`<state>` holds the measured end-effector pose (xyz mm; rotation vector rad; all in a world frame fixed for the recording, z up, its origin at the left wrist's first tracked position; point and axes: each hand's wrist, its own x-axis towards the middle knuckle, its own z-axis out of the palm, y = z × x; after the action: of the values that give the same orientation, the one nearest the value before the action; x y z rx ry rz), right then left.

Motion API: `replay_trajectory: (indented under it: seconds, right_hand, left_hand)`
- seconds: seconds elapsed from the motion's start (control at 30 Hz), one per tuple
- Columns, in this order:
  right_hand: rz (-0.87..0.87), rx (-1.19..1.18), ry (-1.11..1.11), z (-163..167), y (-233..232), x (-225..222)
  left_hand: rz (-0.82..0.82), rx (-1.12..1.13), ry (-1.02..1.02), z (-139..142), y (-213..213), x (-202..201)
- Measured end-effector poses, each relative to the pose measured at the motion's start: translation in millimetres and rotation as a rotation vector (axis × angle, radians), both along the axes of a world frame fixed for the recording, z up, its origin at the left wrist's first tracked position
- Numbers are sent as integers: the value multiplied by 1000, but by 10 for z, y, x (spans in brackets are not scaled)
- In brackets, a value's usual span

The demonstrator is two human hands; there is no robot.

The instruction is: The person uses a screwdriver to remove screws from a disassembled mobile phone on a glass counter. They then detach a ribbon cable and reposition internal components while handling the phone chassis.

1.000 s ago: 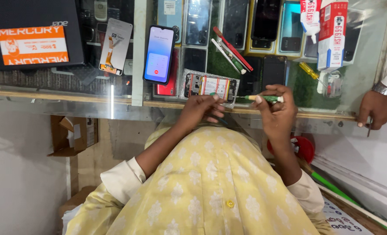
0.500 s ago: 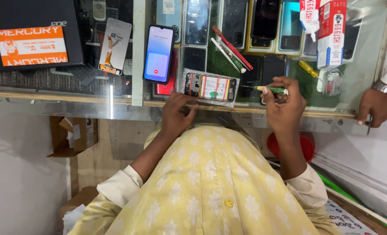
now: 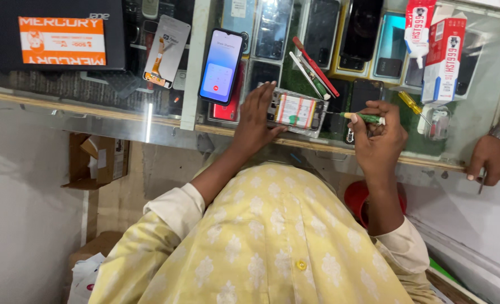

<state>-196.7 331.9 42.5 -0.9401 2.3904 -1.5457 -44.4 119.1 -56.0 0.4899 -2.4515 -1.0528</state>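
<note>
An opened phone (image 3: 296, 111) with its back cover off lies on the glass counter (image 3: 149, 121). My left hand (image 3: 257, 119) rests flat on its left end, fingers spread, pinning it down. My right hand (image 3: 378, 137) grips a green-handled screwdriver (image 3: 362, 117) whose tip points left at the opened phone's right edge. Left of my left hand, a lit smartphone (image 3: 221, 66) lies with its blue screen up.
Red and white pry tools (image 3: 313, 75), a yellow screwdriver (image 3: 413, 105) and red-and-white glue boxes (image 3: 442, 56) lie on the counter. Several phones sit under the glass. Another person's hand (image 3: 492, 160) rests at the right edge. A black box (image 3: 53, 34) sits far left.
My left hand moved up from the counter edge onto the opened phone. My right hand shifted right and turned the screwdriver so its tip points at the phone.
</note>
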Motion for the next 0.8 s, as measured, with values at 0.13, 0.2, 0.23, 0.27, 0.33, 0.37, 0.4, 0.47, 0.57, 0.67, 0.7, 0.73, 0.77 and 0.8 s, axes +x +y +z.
replay_trajectory:
  seconds: [0.13, 0.2, 0.23, 0.27, 0.33, 0.37, 0.4, 0.47, 0.57, 0.67, 0.7, 0.73, 0.77, 0.8]
  right_hand:
    - [9, 10, -23, -10, -83, 7]
    - [39, 3, -18, -11, -160, 23]
    - [61, -5, 6, -11, -213, 27]
    - [82, -13, 30, -4, -266, 31]
    - [124, 19, 125, 25, -373, 47]
    - [146, 36, 172, 46, -429, 58]
    - [158, 70, 184, 70, -487, 66]
    - [184, 138, 207, 122, -611, 84]
    - [275, 182, 220, 191, -813, 84]
    - [398, 139, 307, 241, -980, 52]
    - [414, 150, 317, 254, -1025, 40]
    - [429, 161, 329, 263, -1064, 26]
    - [443, 172, 341, 270, -1100, 16]
    - [449, 186, 336, 273, -1134, 9]
  left_hand:
    - [-19, 35, 90, -11, 5, -15]
    - [-26, 108, 120, -12, -24, 69]
    - [-29, 143, 137, -10, -45, 114]
    - [-22, 128, 133, -5, -64, 172]
    - [-9, 105, 125, 11, -82, 303]
    - [-10, 111, 137, 19, -89, 356]
    - [-11, 119, 151, 28, -95, 397]
    - [-13, 127, 169, 42, -104, 430]
    - [-30, 100, 196, 50, -133, 365]
    - [-73, 56, 237, 51, -150, 222]
    - [-85, 66, 238, 52, -154, 189]
    - [-99, 74, 240, 60, -154, 151]
    - [-99, 62, 243, 63, -155, 113]
    - [-98, 50, 245, 62, -157, 81]
